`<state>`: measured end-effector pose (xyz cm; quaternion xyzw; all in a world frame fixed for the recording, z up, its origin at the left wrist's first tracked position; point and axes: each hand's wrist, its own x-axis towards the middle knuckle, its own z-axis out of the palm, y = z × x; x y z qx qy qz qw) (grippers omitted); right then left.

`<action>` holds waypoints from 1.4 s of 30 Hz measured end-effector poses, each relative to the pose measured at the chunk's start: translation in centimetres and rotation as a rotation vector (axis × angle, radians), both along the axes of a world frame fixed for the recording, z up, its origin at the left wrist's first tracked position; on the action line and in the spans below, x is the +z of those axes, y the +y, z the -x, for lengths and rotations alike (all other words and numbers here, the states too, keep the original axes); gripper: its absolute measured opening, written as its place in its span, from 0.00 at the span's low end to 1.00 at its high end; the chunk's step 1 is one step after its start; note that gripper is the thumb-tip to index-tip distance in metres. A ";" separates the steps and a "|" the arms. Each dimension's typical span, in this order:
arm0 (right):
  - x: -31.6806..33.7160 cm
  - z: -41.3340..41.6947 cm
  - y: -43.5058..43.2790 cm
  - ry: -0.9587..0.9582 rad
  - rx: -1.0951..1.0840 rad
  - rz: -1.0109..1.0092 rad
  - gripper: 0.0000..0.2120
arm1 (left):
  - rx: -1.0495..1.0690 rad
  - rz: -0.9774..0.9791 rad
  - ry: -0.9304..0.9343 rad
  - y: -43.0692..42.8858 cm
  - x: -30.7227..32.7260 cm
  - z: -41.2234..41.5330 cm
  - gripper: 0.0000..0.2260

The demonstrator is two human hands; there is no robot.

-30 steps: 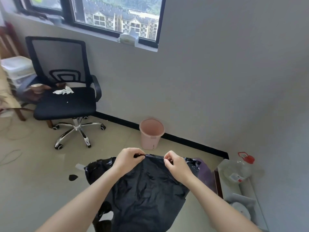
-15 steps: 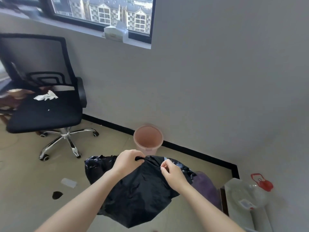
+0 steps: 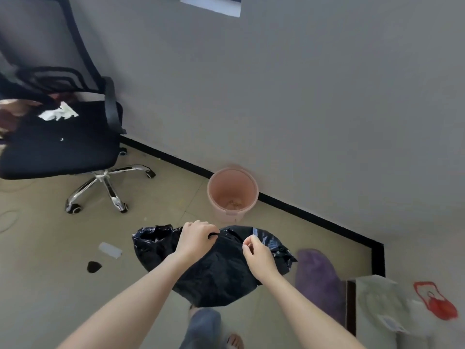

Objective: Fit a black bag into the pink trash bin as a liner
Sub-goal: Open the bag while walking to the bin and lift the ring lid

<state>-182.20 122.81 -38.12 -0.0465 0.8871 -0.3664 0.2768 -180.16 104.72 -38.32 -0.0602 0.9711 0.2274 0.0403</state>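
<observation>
Both hands hold a crumpled black trash bag (image 3: 214, 268) in the air over the tiled floor (image 3: 50, 285): the left hand (image 3: 195, 239) has its fingers curled tight around the bag's top edge, and the right hand (image 3: 259, 258) pinches that edge between thumb and fingertips. The pink trash bin (image 3: 232, 195) stands upright and unlined just beyond, against the far wall's black baseboard (image 3: 314, 217), with a black office chair (image 3: 60, 144) to its left.

There is one view only, from a wide-angle camera worn on the head. It looks forward and steeply down at the floor (image 3: 45, 285) and the foot of a grey wall (image 3: 302, 109). Both forearms reach in from the bottom edge, close to the lens; straight lines bend toward the frame's edges.
</observation>
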 end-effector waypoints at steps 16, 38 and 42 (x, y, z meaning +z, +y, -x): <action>-33.0 12.2 -3.7 0.012 -0.085 -0.075 0.07 | -0.125 0.154 0.029 -0.9 -31.1 12.3 0.11; -45.4 22.8 -5.9 0.748 0.127 -0.195 0.21 | 0.027 0.260 0.187 -2.0 -46.6 18.7 0.32; -45.9 24.2 -6.4 0.707 0.260 -0.313 0.19 | -0.013 0.200 0.096 -2.4 -48.0 19.6 0.29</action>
